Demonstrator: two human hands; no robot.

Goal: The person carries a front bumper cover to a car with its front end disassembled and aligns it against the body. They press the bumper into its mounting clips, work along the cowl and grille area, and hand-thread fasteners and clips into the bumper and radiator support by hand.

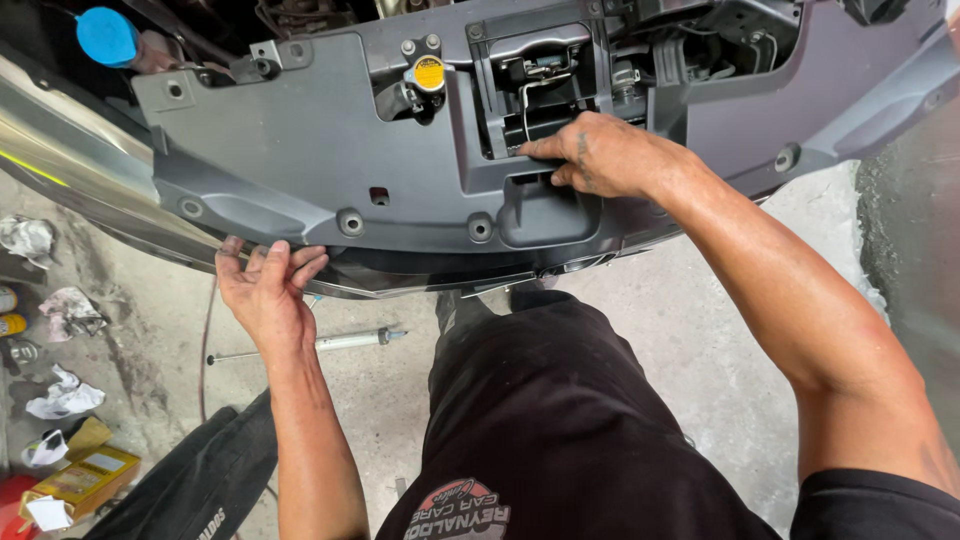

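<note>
Concrete floor (690,330) at six o'clock holds rags (64,393), a yellow box (84,480) and a syringe (340,341). Left hand (262,287) grasps the bumper edge (330,268); right hand (598,155), fingers curled, presses the grey panel (300,140).

The fingertips of the left hand (266,287) curl under the lower edge of the grey panel (300,150), out of sight. Above the panel, the blue cap (108,36) and engine parts run off the top edge. The right hand (600,155) covers part of the latch (535,85) set in the panel. Below the panel, the long tool (330,342) is partly behind the left forearm.
</note>
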